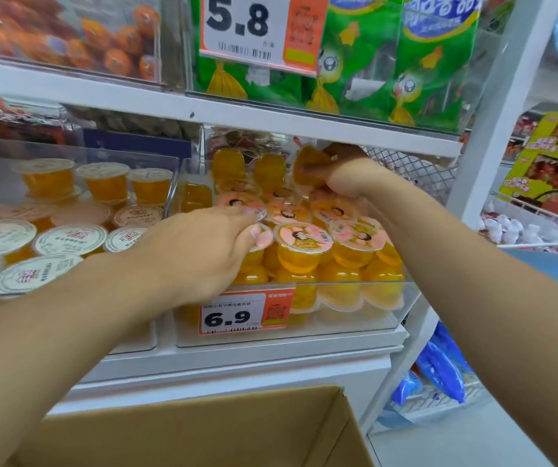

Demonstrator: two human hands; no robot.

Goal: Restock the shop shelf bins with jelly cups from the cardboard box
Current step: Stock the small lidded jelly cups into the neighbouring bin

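Jelly cups [304, 246] going into clear bin [355, 299] — left hand [203, 251] pinches one lid, right hand [338, 176] grips cup at back; next, probably set down, reach into cardboard box [203, 433]

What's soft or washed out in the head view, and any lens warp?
Head view: left hand and its fingertips are motion-blurred at the pink-lidded jelly cups; right hand sits in shadow under the shelf, gripping an orange cup; the clear bin front hazes the lower cups; wide-angle warp bends the white upright; the 6.9 price tag stays legible.
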